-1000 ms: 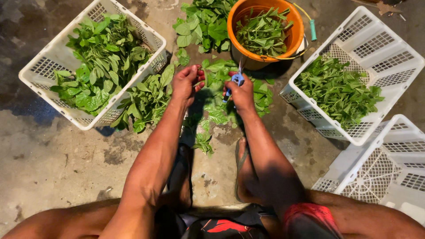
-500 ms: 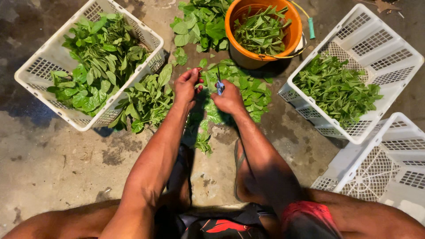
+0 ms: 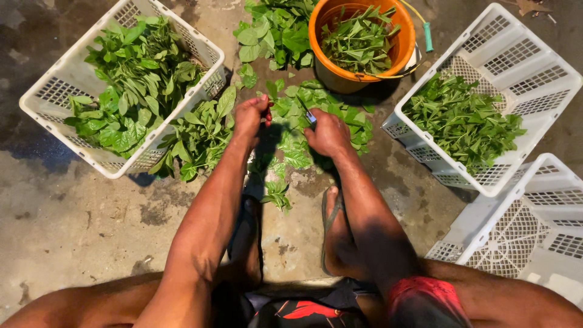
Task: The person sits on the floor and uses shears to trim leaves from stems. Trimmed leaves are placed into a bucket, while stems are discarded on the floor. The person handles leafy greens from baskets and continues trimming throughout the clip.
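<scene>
Basically:
- Surface: bare concrete floor [image 3: 73, 212], stained and patchy with damp; the person squats on it in flip-flops.
- Landmark: loose leaf pile [image 3: 310, 121] on the floor in front of the feet.
- Orange bucket [image 3: 388, 51] just beyond the pile, holding cut green stems.
- White crate [image 3: 57, 97] left of the pile, full of broad leaves; more leaves are spilled between the two.
- White crate of smaller leaves [image 3: 522, 73] right of the pile; an empty white crate [image 3: 534, 225] sits nearer, on the same side.
- Left hand [image 3: 250, 115]: arm extended, at the pile's left edge, fingers curled together pinching something small; can't tell what.
- Right hand [image 3: 328, 132]: fist closed over the pile's middle, gripping a small blue-handled tool [image 3: 310, 116].
</scene>
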